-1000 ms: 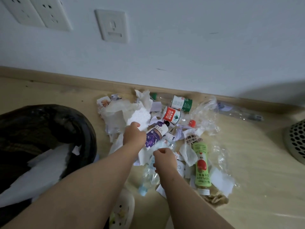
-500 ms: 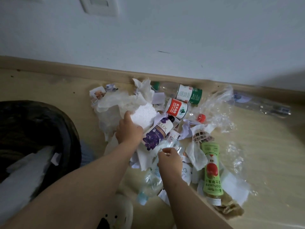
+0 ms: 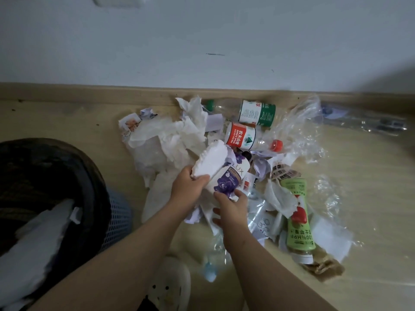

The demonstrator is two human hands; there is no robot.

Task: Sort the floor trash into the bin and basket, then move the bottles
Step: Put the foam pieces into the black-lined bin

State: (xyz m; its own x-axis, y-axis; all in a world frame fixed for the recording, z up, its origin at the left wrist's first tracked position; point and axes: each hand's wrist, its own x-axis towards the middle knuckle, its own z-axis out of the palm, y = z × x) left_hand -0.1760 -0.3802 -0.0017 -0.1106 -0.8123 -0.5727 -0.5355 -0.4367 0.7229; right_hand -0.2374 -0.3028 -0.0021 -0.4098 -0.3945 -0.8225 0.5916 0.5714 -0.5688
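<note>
A heap of trash lies on the wooden floor by the wall. My left hand grips a white folded tissue wad and holds it above the heap. My right hand pinches crumpled paper beside the purple LUX bottle. In the heap lie a red-label water bottle, a green-label bottle and a light green juice bottle. White tissues and clear plastic film are spread around them. The bin with a black bag stands at the left.
A crushed clear bottle lies along the skirting board at the right. Another clear bottle with a blue cap lies near my right forearm. A white shoe shows at the bottom. White paper sits in the bin.
My left hand has closed on the white tissue wad and lifted it off the heap. My right hand has moved up to the paper beside the purple bottle. The view has shifted left.
</note>
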